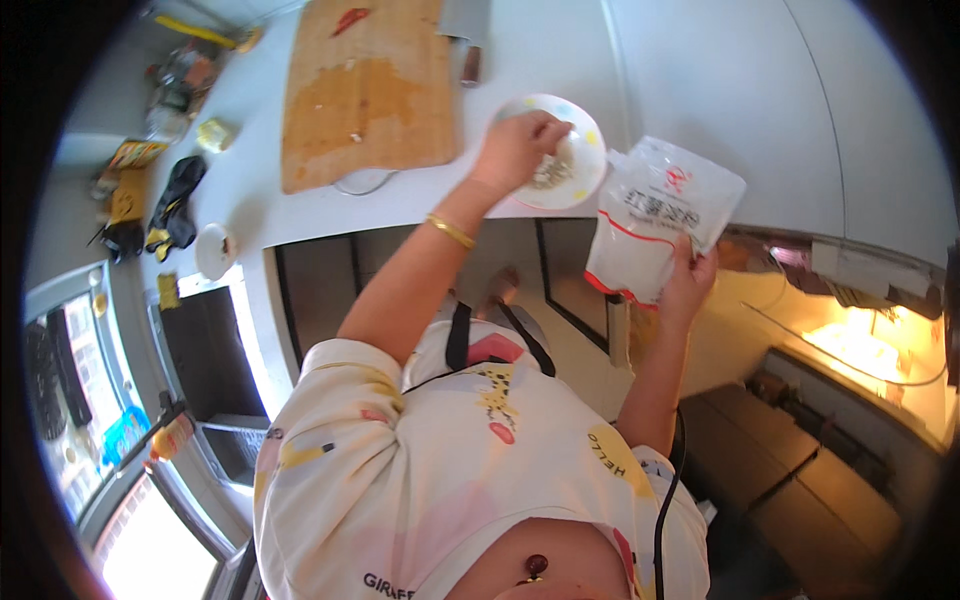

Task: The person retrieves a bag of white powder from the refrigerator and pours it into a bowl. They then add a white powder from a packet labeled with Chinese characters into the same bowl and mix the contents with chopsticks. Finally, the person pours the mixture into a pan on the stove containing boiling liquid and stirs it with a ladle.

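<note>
My left hand (525, 146), with a yellow bangle on the wrist, is over a white plate (592, 169) with coloured spots near its rim. Its fingertips are pinched together; whether anything is between them cannot be told. Small pale chopped bits (553, 174) lie on the plate, partly hidden by that hand. My right hand (694, 274) grips the lower right edge of a white plastic pouch (645, 217) with red trim and printed writing, held tilted just right of the plate, past the counter's front edge.
A wet wooden cutting board (367, 97) bears a red piece (350, 21). Beside it lies a cleaver (469, 45). Left on the white counter are a black-and-yellow item (178, 202) and a small white dish (216, 251). Cardboard boxes (757, 442) stand low at right.
</note>
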`<action>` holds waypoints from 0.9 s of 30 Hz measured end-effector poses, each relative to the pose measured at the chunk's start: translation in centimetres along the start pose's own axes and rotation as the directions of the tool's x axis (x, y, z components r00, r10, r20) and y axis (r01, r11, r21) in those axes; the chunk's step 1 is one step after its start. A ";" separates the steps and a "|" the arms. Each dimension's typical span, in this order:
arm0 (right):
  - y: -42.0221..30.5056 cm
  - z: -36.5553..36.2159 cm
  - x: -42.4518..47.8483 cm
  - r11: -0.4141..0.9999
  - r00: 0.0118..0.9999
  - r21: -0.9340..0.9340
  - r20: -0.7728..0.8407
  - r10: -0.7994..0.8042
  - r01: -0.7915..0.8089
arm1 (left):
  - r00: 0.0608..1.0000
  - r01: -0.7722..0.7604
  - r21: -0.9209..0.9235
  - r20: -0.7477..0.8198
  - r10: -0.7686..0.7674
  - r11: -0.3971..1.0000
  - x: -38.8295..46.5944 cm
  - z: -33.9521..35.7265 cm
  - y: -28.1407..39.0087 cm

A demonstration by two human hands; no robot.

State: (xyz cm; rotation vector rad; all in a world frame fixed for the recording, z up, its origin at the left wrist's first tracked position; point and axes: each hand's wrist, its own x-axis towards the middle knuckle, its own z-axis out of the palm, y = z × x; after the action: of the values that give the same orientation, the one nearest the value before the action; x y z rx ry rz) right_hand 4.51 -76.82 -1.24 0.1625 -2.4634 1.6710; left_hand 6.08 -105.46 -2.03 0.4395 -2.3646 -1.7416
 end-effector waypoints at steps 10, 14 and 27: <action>-4.1 0.8 2.2 0.738 0.997 -0.671 0.081 -0.019 0.069 | 0.863 0.347 -0.364 0.486 -0.142 0.864 -6.3 5.1 -2.1; -5.2 1.8 2.6 0.582 0.979 -0.792 0.197 -0.043 0.185 | 0.878 0.193 -0.384 0.478 0.016 0.903 -6.9 7.0 -2.5; -4.4 3.0 4.2 0.765 0.983 -0.622 0.162 -0.082 0.166 | 0.908 0.146 -0.607 0.395 0.137 0.781 -5.7 9.3 -2.2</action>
State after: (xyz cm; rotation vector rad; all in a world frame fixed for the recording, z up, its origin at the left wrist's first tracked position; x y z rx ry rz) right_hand 0.97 -81.20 2.53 0.3397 -2.8772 0.7129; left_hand 8.88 -95.79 -6.74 -0.0519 -1.7894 -2.6863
